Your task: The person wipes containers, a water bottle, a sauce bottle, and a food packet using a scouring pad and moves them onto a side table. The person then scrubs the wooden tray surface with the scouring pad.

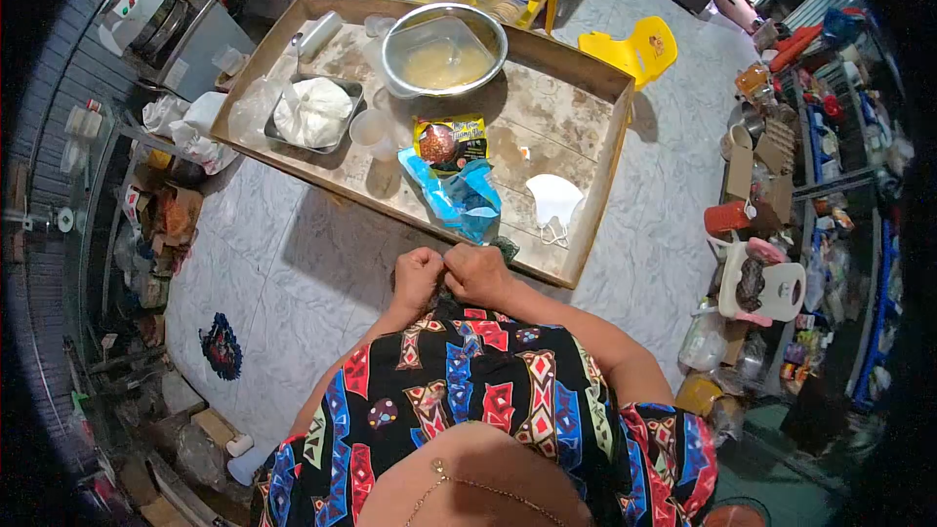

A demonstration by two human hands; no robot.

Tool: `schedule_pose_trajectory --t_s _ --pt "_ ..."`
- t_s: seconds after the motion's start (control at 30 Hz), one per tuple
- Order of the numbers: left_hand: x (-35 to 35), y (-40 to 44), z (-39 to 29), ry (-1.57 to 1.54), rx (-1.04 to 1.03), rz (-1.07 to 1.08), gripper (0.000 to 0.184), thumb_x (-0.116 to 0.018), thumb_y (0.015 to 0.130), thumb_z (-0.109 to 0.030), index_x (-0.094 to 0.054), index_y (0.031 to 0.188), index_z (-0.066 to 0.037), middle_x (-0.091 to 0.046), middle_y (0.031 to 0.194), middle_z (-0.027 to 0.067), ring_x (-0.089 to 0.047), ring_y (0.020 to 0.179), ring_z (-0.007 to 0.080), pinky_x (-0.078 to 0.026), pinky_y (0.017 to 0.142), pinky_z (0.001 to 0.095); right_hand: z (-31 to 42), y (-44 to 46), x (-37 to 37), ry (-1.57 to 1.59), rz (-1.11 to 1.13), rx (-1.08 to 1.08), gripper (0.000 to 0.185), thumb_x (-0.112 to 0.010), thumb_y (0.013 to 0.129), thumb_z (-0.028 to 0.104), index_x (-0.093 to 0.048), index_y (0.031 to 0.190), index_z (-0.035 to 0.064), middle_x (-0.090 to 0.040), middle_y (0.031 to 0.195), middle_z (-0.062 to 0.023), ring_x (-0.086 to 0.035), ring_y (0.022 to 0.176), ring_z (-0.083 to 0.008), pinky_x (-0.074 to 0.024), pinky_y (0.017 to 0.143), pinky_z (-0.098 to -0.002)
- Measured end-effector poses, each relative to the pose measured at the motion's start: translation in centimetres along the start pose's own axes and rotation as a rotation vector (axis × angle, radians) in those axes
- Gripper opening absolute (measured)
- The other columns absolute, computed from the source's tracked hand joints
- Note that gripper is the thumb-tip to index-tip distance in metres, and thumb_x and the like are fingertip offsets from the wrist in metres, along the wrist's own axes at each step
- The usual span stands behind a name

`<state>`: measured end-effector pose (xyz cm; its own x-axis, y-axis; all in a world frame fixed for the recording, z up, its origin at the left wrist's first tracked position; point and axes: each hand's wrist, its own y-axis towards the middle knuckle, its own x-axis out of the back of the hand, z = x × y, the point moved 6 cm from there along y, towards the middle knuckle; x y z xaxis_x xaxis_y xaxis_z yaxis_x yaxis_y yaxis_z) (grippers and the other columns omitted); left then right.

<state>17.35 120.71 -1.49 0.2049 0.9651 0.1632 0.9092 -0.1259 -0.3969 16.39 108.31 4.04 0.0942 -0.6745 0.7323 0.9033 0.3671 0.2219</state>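
Note:
Both my hands are closed, side by side at the table's near edge. My left hand (418,278) and my right hand (476,273) pinch something dark between them, mostly hidden by the fingers. A crumpled dark green piece (506,249) shows just beyond the right knuckles; whether it belongs to what I hold, I cannot tell. Ahead of the hands lies an opened blue plastic bag (459,200). Touching it from behind is a yellow and black food packet (451,140). A white face mask (555,201) rests to the right.
The rimmed wooden table (547,98) carries a steel bowl (495,63) of pale liquid, a metal tray (337,144) with a white bundle, and plastic cups (372,130). A yellow chair (649,49) stands behind. Loaded shelves (830,195) line the right side.

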Motion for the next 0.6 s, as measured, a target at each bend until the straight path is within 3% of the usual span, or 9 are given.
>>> schedule_pose_trajectory --t_s 0.1,0.23,0.33,0.4,0.47,0.6 --pt "0.1 0.6 1.9 -0.185 0.061 -0.066 0.016 -0.053 0.079 -0.010 -0.058 0.067 -0.001 -0.055 0.062 -0.0006 -0.049 0.055 0.0066 -0.039 0.050 0.0222 -0.3 0.2 -1.1 -0.021 -0.018 0.068 0.016 -0.061 0.068 0.018 -0.052 0.074 0.0056 -0.056 0.070 -0.0129 -0.058 0.063 -0.0315 -0.0461 0.052 -0.0423" --pt "0.1 1.0 3.7 -0.316 0.089 -0.132 0.014 -0.052 0.080 -0.010 -0.058 0.071 -0.001 -0.056 0.065 0.0000 -0.050 0.057 0.0073 -0.040 0.052 0.0227 -1.1 0.8 -1.5 0.062 -0.164 0.003 0.014 -0.058 0.069 0.018 -0.053 0.071 0.0052 -0.056 0.066 -0.0141 -0.057 0.060 -0.0320 -0.0450 0.051 -0.0426" --pt "0.2 0.5 2.3 -0.462 -0.029 -0.176 0.012 -0.053 0.081 -0.010 -0.058 0.077 0.000 -0.057 0.069 0.0006 -0.051 0.061 0.0066 -0.041 0.054 0.0222 -1.7 0.7 -0.9 0.211 -0.269 -0.152 0.014 -0.056 0.071 0.019 -0.056 0.071 0.0049 -0.058 0.067 -0.0147 -0.058 0.060 -0.0325 -0.0448 0.052 -0.0423" --pt "0.2 -0.1 -0.4 -0.227 -0.229 -0.141 0.012 -0.055 0.083 -0.012 -0.057 0.081 -0.001 -0.056 0.070 -0.0005 -0.050 0.064 0.0054 -0.041 0.056 0.0219 -2.0 0.5 -0.2 0.291 -0.300 -0.243 0.015 -0.055 0.073 0.020 -0.058 0.072 0.0048 -0.059 0.068 -0.0150 -0.058 0.060 -0.0325 -0.0449 0.052 -0.0416" --pt "0.3 -0.9 -2.3 -0.083 -0.283 -0.095 0.012 -0.055 0.084 -0.012 -0.057 0.082 -0.001 -0.055 0.069 -0.0011 -0.048 0.063 0.0050 -0.040 0.056 0.0219 -3.1 0.3 -0.5 0.470 -0.066 -0.365 0.020 -0.055 0.074 0.023 -0.061 0.077 0.0049 -0.061 0.074 -0.0156 -0.060 0.065 -0.0320 -0.0457 0.056 -0.0404" --pt "0.0 -2.1 -4.3 0.143 -0.367 -0.022 0.013 -0.055 0.084 -0.013 -0.057 0.083 -0.001 -0.051 0.066 -0.0006 -0.046 0.062 0.0059 -0.039 0.055 0.0226 -3.2 0.3 0.2 0.459 0.155 -0.324 0.024 -0.053 0.076 0.026 -0.062 0.081 0.0034 -0.061 0.075 -0.0179 -0.060 0.072 -0.0337 -0.0452 0.062 -0.0412"
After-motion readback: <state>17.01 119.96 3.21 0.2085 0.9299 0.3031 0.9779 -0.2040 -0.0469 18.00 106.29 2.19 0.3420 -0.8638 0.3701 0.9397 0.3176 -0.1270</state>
